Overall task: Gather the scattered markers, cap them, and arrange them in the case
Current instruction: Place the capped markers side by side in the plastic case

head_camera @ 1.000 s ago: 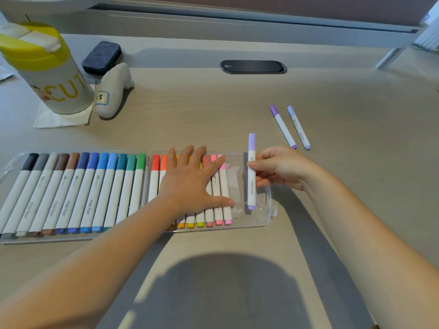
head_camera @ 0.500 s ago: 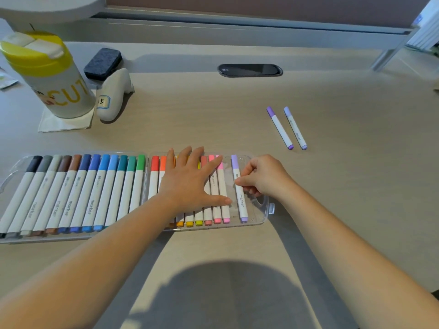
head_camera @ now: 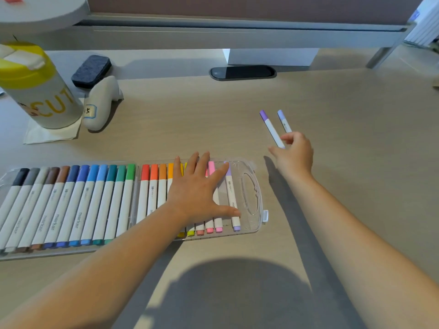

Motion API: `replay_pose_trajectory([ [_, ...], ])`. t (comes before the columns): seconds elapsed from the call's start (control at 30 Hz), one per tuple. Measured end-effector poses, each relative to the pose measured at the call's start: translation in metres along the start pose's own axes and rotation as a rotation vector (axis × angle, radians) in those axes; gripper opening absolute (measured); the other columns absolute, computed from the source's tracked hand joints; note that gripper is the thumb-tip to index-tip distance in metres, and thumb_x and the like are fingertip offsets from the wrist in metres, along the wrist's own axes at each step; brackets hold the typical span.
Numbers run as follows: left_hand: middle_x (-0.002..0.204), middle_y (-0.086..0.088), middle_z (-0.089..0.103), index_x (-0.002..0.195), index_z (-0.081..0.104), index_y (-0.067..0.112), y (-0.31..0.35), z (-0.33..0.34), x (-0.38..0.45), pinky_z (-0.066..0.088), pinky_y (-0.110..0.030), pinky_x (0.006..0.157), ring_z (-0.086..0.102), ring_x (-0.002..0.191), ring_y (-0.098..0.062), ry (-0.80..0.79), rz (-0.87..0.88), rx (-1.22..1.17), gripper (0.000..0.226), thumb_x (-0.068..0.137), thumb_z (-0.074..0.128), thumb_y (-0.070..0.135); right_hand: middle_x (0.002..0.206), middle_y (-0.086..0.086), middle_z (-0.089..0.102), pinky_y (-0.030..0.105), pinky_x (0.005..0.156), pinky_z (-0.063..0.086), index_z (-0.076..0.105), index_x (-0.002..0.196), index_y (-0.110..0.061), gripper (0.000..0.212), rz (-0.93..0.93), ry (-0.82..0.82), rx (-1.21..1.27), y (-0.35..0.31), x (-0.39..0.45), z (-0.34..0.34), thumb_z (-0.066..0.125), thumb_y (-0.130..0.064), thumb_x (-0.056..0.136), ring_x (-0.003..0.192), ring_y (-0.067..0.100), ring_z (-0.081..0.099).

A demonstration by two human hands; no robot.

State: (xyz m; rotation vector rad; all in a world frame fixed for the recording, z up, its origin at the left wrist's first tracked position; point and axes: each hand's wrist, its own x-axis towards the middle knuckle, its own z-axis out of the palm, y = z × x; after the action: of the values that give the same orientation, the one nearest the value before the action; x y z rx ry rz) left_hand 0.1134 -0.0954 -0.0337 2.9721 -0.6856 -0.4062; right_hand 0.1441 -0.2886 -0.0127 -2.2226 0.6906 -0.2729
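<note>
A clear plastic marker case point(head_camera: 257, 193) lies open on the desk, filled with several capped markers in a colour row. My left hand point(head_camera: 198, 189) lies flat with spread fingers on the orange-to-pink markers. A light purple marker point(head_camera: 231, 195) sits at the row's right end, beside my left thumb. Two capped markers lie loose on the desk to the right: a purple marker point(head_camera: 270, 128) and a lavender marker point(head_camera: 283, 121). My right hand point(head_camera: 294, 153) hovers at their near ends with fingers loosely spread, holding nothing; its fingers hide the lavender marker's lower part.
A white bottle with a yellow lid point(head_camera: 35, 89) stands on a napkin at the far left, next to a white figurine point(head_camera: 102, 103) and a dark eraser point(head_camera: 91, 71). A black cable grommet point(head_camera: 242, 72) sits at the back. A raised shelf point(head_camera: 237, 34) spans the desk's rear.
My right hand laid the light purple marker into the case, let go, and moved up and right to the two loose markers. My left hand stayed on the case.
</note>
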Motion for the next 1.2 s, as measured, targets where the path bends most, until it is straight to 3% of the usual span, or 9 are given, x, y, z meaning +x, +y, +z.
replay_pose_trajectory([
  [0.1,0.156,-0.003,-0.010,0.144,-0.007,0.041,0.004,0.001,0.006,-0.011,-0.054,0.111,-0.012,0.143,-0.027,0.017,0.000,-0.002,0.103,0.061,0.029,0.089,0.125,0.004,0.050,0.037,0.094,0.038,0.053,0.113,-0.014,0.033,0.102,0.090,-0.041,0.006,0.022,-0.001,0.062,-0.016,0.082,0.119,0.025,0.043],
  [0.23,0.156,-0.002,-0.009,0.142,-0.011,0.043,0.003,0.005,0.008,-0.011,-0.053,0.112,-0.010,0.143,-0.027,0.060,-0.002,0.003,0.111,0.042,0.001,0.090,0.126,0.007,0.050,0.038,0.092,0.042,0.050,0.115,-0.010,0.039,0.185,0.090,-0.018,0.014,0.045,-0.001,0.066,-0.014,0.080,0.118,0.027,0.047],
  [0.43,0.156,-0.001,-0.011,0.142,-0.013,0.043,0.005,0.003,0.007,-0.013,-0.051,0.112,-0.012,0.143,-0.026,0.040,-0.009,-0.014,0.116,0.040,0.005,0.095,0.127,0.008,0.051,0.032,0.080,0.043,0.045,0.121,-0.006,0.048,0.211,0.016,0.045,0.011,0.061,-0.003,0.069,-0.012,0.080,0.106,0.027,0.057],
  [0.57,0.156,-0.001,-0.012,0.142,-0.013,0.042,0.005,0.003,0.006,-0.013,-0.051,0.112,-0.013,0.143,-0.026,0.041,0.001,-0.017,0.115,0.041,0.005,0.094,0.122,0.011,0.057,0.025,0.057,0.043,0.046,0.120,-0.007,0.049,0.254,-0.081,0.056,0.008,0.063,-0.004,0.070,-0.014,0.079,0.061,0.017,0.052],
  [0.63,0.156,-0.002,-0.011,0.142,-0.012,0.042,0.004,0.004,0.006,-0.013,-0.051,0.112,-0.012,0.143,-0.026,0.046,0.003,-0.026,0.116,0.040,0.006,0.095,0.120,0.012,0.058,0.022,0.047,0.037,0.047,0.120,-0.007,0.046,0.261,-0.107,0.057,0.006,0.062,-0.004,0.069,-0.013,0.079,0.055,0.015,0.049],
  [0.8,0.156,-0.002,-0.009,0.143,-0.010,0.042,0.004,0.005,0.007,-0.012,-0.051,0.112,-0.011,0.143,-0.027,0.056,0.006,-0.028,0.113,0.042,0.002,0.091,0.109,0.009,0.059,0.025,0.061,0.045,0.051,0.118,-0.007,0.041,0.219,-0.164,0.062,0.005,0.053,-0.006,0.066,-0.012,0.080,0.066,0.020,0.055],
  [0.93,0.156,-0.002,-0.007,0.144,-0.008,0.041,0.004,0.003,0.006,-0.011,-0.051,0.112,-0.009,0.144,-0.026,0.059,0.006,-0.038,0.113,0.042,-0.001,0.088,0.097,0.010,0.059,0.031,0.061,0.053,0.049,0.121,-0.007,0.038,0.206,-0.156,0.240,0.000,0.040,-0.013,0.056,-0.003,0.084,0.056,0.016,0.055],
  [1.03,0.156,-0.002,-0.007,0.144,-0.008,0.041,0.004,0.002,0.005,-0.011,-0.051,0.112,-0.009,0.144,-0.027,0.049,0.012,-0.025,0.113,0.043,0.001,0.090,0.076,0.005,0.059,0.023,0.053,0.053,0.045,0.112,-0.012,0.033,0.140,-0.223,0.408,-0.009,0.026,-0.020,0.048,0.005,0.084,0.058,0.016,0.056],
  [1.2,0.156,-0.004,-0.010,0.145,-0.005,0.036,0.002,-0.004,0.006,-0.012,-0.051,0.112,-0.012,0.143,-0.025,-0.016,0.026,-0.071,0.102,0.066,0.035,0.085,0.070,0.003,0.049,0.024,0.056,0.053,0.046,0.087,-0.017,0.025,0.084,-0.419,0.433,-0.022,-0.001,-0.021,0.044,0.007,0.084,0.059,0.015,0.055],
])
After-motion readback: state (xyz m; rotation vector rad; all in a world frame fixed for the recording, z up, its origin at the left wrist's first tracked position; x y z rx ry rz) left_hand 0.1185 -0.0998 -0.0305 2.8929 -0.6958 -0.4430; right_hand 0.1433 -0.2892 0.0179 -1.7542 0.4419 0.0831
